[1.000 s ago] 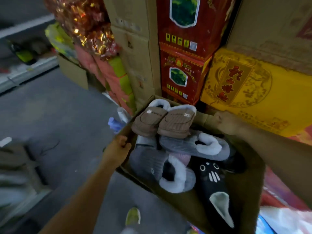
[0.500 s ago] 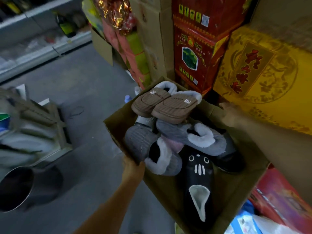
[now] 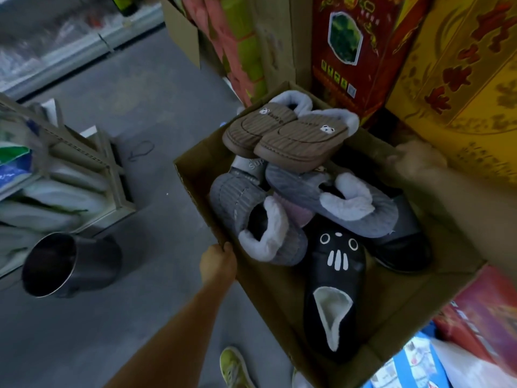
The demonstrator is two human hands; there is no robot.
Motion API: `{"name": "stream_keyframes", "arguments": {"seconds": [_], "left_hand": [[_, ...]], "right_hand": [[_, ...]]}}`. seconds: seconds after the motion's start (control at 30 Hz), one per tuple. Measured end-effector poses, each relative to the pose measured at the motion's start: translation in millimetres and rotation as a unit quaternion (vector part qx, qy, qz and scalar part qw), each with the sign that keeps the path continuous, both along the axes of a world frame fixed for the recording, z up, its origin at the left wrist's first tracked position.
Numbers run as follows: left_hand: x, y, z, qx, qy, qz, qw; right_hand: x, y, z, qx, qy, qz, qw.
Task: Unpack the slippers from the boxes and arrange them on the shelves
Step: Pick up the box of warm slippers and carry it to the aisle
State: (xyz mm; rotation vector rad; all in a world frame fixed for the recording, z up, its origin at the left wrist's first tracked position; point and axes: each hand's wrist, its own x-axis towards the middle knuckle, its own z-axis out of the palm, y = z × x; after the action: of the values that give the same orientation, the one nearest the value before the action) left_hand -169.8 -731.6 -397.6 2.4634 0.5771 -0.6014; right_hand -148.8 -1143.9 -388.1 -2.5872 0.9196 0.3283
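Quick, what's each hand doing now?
Left hand: grips the near rim of the cardboard box.
Right hand: blurred at its far rim; grip cannot be told.

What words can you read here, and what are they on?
"Sup", rest hidden: on the pale grey slipper under the brown slippers.
Brown slippers: stitched word, too blurred to read.
Red box: small signs, too small to read.
Yellow box: red characters, cut off and blurred.
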Motion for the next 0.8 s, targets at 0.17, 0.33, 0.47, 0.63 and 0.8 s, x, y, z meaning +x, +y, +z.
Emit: {"name": "stream_keyframes", "arguments": {"seconds": [0.17,0.33,0.47,0.63,0.8], "left_hand": [[-0.7,23.2,4.4,-0.008,-0.055,-0.008,0.998],[-5.2,49.1,23.9,-0.008,-0.083,-0.013,0.996],[-2.5,84.4,47.3,-0.009,-0.106,0.005,0.994],[0.3,148.3,69.8,0.006,-0.127,0.045,0.991],[-7.7,235.9,87.0,-0.003,-0.157,0.111,0.981]], "right_hand": [[-18.7,11.1,25.1,-0.08,-0.032,0.05,0.995],[-24.4,28.3,44.8,-0.087,-0.055,0.064,0.993],[-10.0,62.3,70.4,-0.071,-0.084,0.084,0.99],[28.2,131.6,96.8,-0.065,-0.087,0.132,0.985],[61.3,227.7,120.2,-0.049,-0.113,0.188,0.974]]}}
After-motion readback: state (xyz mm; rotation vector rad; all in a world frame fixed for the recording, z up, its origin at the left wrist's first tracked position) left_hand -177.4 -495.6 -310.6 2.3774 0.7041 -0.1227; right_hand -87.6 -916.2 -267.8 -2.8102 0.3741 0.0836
